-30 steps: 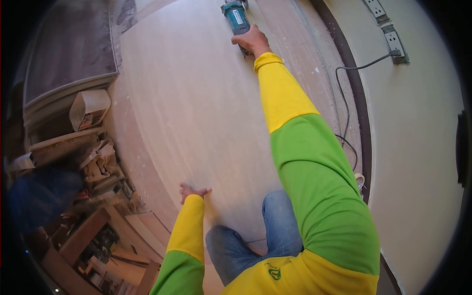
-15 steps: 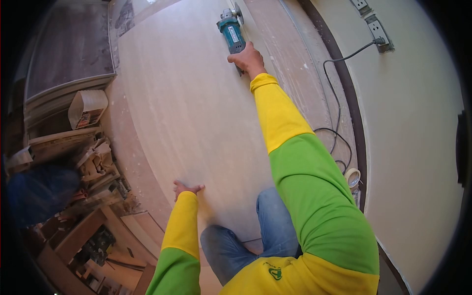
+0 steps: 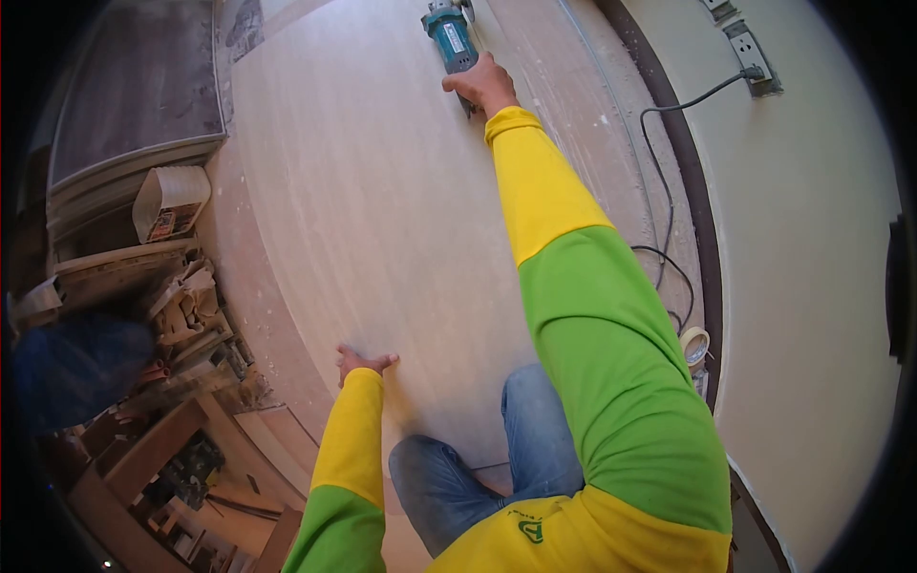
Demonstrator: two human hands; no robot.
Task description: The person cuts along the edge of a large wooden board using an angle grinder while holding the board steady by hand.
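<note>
Grinder [image 3: 454, 40] is teal with a metal head, pointing away in the right hand [image 3: 489, 84], up by the far right edge of a big ol' pale board [image 3: 382, 210] lying flat.

Long-sleeved top [image 3: 611, 537], yellow in front. Right sleeve [image 3: 609, 334]: yellow nearest right hand [image 3: 485, 84], green farther up; cuff [image 3: 514, 122] bunched. Left sleeve [image 3: 350, 444] likewise, up from left hand [image 3: 359, 363]. Green emblem [image 3: 530, 532] on top. Blue jeans [image 3: 541, 418], nearer left hand.

Wall [image 3: 812, 239]: pale, bearing a white power outlet [image 3: 751, 55]
Skirting [image 3: 690, 158]: dark strip along the wall's foot
Floor [image 3: 573, 105]: pinkish, dusty, scuffed white
Left side: grey-brown framed panel [image 3: 143, 95], pale bucket [image 3: 180, 191], jumbled wood pieces [image 3: 234, 449]
Light: soft, dimmer toward the left
</note>
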